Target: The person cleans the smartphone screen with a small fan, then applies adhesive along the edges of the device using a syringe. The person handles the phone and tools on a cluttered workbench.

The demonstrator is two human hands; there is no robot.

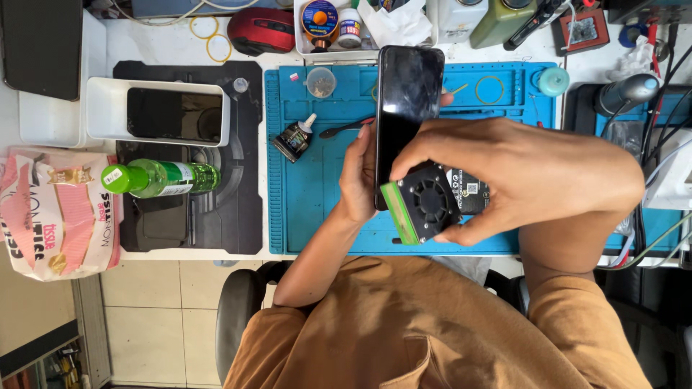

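Blue silicone work mat (317, 209) on bench. On it: small black glue bottle with white nozzle (294, 137), round clear lidded dish (321, 82). Left of mat: green plastic bottle (160, 178) lying flat, white rectangular tray (104, 108), pink tissue pack (58, 216). Red computer mouse (261, 30) at back.

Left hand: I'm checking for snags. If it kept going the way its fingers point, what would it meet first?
The left hand already touches the dark phone; beyond, probably the black spudger, depth unclear.
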